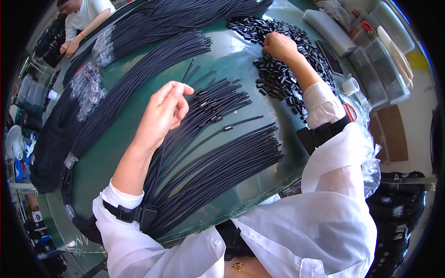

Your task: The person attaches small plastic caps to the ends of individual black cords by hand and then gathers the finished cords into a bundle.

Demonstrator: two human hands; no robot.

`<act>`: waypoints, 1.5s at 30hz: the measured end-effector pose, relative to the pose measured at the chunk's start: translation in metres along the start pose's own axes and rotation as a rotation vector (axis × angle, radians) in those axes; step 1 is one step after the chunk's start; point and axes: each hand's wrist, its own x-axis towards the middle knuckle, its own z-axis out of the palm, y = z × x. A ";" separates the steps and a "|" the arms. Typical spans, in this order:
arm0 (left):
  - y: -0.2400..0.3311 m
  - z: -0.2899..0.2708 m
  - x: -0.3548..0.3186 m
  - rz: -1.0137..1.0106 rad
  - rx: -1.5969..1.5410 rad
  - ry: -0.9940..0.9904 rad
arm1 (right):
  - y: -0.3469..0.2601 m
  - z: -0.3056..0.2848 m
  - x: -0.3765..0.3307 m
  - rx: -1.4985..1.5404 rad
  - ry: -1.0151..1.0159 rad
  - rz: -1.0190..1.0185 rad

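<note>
1. At 1 o'clock, right hand [281, 46], fingers bunched, grip hidden from me, at short glossy black tubes [278, 78]; raking may scatter them.
2. At 10, left hand [162, 109] half-curled, grip unclear, beside thin black cords [223, 96]; snagging may tangle them.

I'm looking into a small workshop: bundles of black cords [222, 167] and a heap of tiny black pieces [273, 76] on a green tabletop [106, 153], plastic bins [366, 69] alongside, a co-worker [90, 18] at the far side
</note>
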 end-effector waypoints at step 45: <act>-0.007 -0.019 -0.030 0.277 1.074 0.070 | -0.088 -0.028 -0.103 1.206 -0.406 -0.318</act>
